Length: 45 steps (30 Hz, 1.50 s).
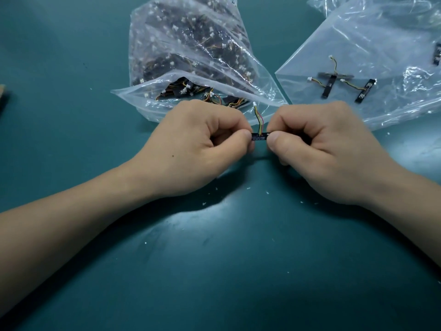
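The small black circuit strip was held level above the green table, the left hand pinching one end and the right hand the other. Its coloured wires rose to a white connector before the full clear bag. The strip's print was too small to read.

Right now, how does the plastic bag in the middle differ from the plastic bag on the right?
The middle bag bulges, packed with many black strips; the right bag lies flatter and shows only a few. The middle bag's mouth gapes open on its near side; the right bag's mouth cannot be made out. Both are clear plastic on the green table.
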Motion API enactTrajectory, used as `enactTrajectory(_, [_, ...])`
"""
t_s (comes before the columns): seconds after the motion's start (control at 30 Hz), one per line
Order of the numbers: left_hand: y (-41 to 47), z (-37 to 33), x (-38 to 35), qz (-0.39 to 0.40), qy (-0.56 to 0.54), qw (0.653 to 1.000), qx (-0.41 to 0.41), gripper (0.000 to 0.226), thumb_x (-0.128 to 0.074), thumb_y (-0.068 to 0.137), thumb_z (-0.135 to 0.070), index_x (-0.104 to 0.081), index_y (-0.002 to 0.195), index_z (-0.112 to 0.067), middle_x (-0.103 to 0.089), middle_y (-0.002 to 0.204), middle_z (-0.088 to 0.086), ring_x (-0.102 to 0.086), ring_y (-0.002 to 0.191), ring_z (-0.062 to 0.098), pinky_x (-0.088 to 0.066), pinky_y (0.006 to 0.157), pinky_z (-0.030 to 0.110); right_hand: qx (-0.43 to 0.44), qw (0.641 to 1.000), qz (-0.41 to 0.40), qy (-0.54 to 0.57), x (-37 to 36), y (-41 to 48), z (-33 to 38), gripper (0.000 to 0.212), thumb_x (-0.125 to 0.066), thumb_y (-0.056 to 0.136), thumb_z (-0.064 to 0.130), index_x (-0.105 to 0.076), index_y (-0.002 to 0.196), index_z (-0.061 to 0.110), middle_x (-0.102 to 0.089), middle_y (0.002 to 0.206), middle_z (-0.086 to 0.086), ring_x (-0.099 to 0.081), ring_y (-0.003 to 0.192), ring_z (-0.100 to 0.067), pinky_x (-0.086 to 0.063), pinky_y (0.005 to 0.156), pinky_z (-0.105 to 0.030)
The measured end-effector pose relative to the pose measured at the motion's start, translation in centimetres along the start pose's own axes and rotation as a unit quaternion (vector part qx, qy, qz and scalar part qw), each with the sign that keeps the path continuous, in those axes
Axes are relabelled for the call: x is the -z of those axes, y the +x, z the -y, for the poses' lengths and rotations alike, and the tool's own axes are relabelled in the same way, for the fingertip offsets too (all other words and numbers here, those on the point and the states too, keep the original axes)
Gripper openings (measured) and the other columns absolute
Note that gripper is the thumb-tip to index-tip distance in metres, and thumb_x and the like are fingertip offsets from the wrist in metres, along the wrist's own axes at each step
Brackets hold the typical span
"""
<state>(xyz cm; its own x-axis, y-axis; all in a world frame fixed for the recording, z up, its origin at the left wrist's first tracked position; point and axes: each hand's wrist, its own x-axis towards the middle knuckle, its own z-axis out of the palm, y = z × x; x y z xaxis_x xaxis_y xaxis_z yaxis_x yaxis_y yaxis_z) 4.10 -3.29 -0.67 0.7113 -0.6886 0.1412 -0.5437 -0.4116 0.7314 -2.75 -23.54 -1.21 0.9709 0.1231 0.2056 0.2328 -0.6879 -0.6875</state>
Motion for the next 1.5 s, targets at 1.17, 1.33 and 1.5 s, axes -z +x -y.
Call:
enactTrajectory(1.17, [0.0, 0.31, -0.07, 0.009, 0.005, 1.0, -0.016, 0.016, -0.062, 0.086, -0.03, -0.074, 0.08, -0.022, -0.047, 0.051, -0.002, -0.039, 0.048, 0.009, -0.033, 0.051, 0.027, 0.024, 0.998, 0.045, 0.037, 0.26, -0.29, -0.59, 0.017, -0.065, 0.094, 0.026, -0.079, 0.086, 0.019, -0.061, 0.065, -0.002, -0.053, 0.06, -0.018, -0.042, 0.057, -0.037])
enactTrajectory(1.33, [0.09, 0.43, -0.12, -0.013, 0.012, 1.0, -0.004, 0.017, -0.063, 0.086, -0.032, -0.076, 0.076, -0.026, -0.052, 0.054, 0.001, -0.045, 0.052, 0.011, -0.037, 0.052, 0.028, 0.018, 0.999, 0.05, -0.007, 0.29, -0.31, -0.81, 0.023, -0.064, 0.095, 0.031, -0.078, 0.085, 0.016, -0.062, 0.064, -0.006, -0.054, 0.061, -0.023, -0.042, 0.059, -0.043])
enactTrajectory(1.5, [0.15, 0.53, 0.02, -0.018, -0.007, 1.0, 0.0, 0.014, -0.069, 0.084, -0.028, -0.078, 0.074, -0.025, -0.057, 0.056, 0.004, -0.051, 0.054, 0.015, -0.039, 0.052, 0.026, 0.014, 0.999, 0.046, -0.006, 0.31, -0.22, -0.68, 0.02, -0.063, 0.095, 0.031, -0.078, 0.089, 0.021, -0.063, 0.066, -0.003, -0.056, 0.062, -0.022, -0.043, 0.06, -0.042])
